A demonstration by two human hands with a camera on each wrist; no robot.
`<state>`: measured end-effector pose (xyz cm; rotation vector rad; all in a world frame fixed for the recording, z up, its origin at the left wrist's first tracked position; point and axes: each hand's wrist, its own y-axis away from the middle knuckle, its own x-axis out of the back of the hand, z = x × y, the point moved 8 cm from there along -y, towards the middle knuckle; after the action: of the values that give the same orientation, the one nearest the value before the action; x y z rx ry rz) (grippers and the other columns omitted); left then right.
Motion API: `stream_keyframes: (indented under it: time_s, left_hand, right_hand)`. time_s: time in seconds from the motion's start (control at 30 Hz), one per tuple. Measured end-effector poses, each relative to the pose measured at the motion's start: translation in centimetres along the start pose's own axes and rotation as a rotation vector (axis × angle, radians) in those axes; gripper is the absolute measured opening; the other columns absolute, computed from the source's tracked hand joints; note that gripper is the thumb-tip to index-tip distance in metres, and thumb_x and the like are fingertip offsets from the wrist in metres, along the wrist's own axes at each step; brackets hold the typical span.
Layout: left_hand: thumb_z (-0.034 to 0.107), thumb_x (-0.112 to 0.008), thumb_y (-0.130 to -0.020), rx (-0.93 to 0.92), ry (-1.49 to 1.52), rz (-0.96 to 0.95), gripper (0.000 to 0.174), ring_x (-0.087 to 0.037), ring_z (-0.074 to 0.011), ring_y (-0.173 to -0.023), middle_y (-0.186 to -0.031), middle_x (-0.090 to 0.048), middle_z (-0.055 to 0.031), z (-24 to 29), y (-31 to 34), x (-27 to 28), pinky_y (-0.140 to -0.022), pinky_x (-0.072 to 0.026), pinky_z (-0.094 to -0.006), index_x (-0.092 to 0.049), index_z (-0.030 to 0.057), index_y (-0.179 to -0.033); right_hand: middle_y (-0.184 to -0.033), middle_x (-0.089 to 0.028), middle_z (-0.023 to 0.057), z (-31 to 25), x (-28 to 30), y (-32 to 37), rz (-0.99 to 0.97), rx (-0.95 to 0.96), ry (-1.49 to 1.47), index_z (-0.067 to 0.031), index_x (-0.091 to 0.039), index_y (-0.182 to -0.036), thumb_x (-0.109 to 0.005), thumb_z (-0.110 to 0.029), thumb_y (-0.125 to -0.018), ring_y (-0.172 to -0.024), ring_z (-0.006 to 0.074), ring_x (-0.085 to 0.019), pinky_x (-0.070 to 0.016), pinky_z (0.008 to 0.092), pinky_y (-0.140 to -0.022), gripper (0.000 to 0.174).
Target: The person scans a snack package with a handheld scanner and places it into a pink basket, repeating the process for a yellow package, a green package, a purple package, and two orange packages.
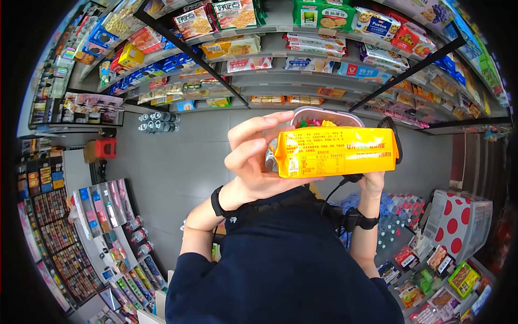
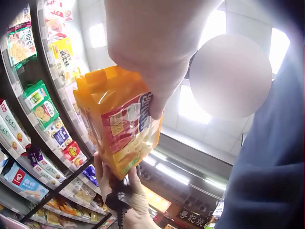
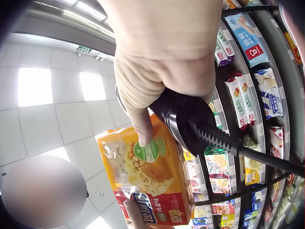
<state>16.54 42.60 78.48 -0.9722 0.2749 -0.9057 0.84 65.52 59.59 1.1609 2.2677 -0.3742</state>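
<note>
We hold up an orange biscuit pack (image 1: 337, 152).
Our left hand (image 1: 252, 159) curls round its end; our right hand (image 1: 373, 183) grips a scanner (image 3: 183, 119).

"Fustue" is printed on a white and blue cardboard biscuit box (image 1: 376, 25) on the top shelf (image 1: 280, 21). The yellow-orange plastic biscuit packet (image 1: 335, 152) carries Chinese print and a ruled table, both too small to read.

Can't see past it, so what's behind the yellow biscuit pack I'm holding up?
A pink-rimmed basket sits behind the yellow biscuit pack, with red and green items showing above the pack's top edge. The pack covers the rest of the basket.
</note>
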Motion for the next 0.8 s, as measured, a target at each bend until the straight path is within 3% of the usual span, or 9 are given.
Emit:
stream_keyframes:
  time_s: [0.07, 0.27, 0.5, 0.57, 0.8]
  left_hand:
    - [0.018, -0.101, -0.061, -0.074, -0.011, 0.027, 0.105, -0.055, -0.0401, -0.129, -0.144, -0.034, -0.0164, 0.2, 0.4, 0.1, -0.097, -0.0628, -0.0472, -0.03, 0.0134, -0.138]
    - [0.016, -0.1, -0.063, -0.098, 0.007, 0.018, 0.08, -0.052, -0.0426, -0.135, -0.141, -0.035, -0.0144, 0.2, 0.8, 0.2, -0.093, -0.0653, -0.041, -0.044, 0.0119, -0.12]
    - [0.016, -0.099, -0.065, -0.108, -0.047, 0.0, 0.071, -0.051, -0.0429, -0.135, -0.139, -0.036, -0.0143, 0.5, 1.4, 0.6, -0.093, -0.0653, -0.0381, -0.047, 0.0123, -0.113]
    - [0.013, -0.097, -0.068, -0.121, -0.048, 0.061, 0.06, -0.058, -0.0417, -0.126, -0.133, -0.04, -0.016, 0.7, 1.6, 0.8, -0.095, -0.0627, -0.0389, -0.047, 0.0115, -0.101]
    - [0.011, -0.094, -0.07, -0.204, -0.072, 0.089, 0.048, -0.059, -0.0431, -0.124, -0.128, -0.046, -0.0165, 1.1, 1.7, 0.8, -0.09, -0.0646, -0.0392, -0.05, 0.0109, -0.092]
  right_hand:
    - [-0.134, -0.066, 0.0153, -0.4, -0.5, -0.1, -0.059, 0.052, -0.026, -0.0018, -0.057, -0.14, -0.081, -0.005, -0.086, -0.117, 0.0258, -0.069, -0.0573, 0.0385, -0.099, 0.059]
    - [-0.135, -0.066, 0.0152, -1.6, -3.4, -1.2, -0.14, 0.033, -0.109, -0.0016, -0.055, -0.141, -0.078, -0.003, -0.088, -0.118, 0.0259, -0.069, -0.0571, 0.0396, -0.1, 0.058]
    - [-0.142, -0.061, 0.0163, -1.5, -4.1, -1.6, -0.175, 0.039, -0.069, -0.0072, -0.055, -0.144, -0.08, -0.009, -0.088, -0.126, 0.0286, -0.063, -0.056, 0.0413, -0.102, 0.061]
    - [-0.143, -0.059, 0.0164, -1.5, -4.4, -1.7, -0.187, 0.057, -0.062, -0.0082, -0.055, -0.144, -0.08, -0.01, -0.088, -0.128, 0.0291, -0.062, -0.0557, 0.0417, -0.103, 0.062]
    - [-0.149, -0.053, 0.0172, -1.4, -3.9, -1.6, -0.207, 0.056, -0.03, -0.0137, -0.055, -0.147, -0.083, -0.019, -0.086, -0.135, 0.0319, -0.056, -0.0533, 0.0446, -0.107, 0.067]
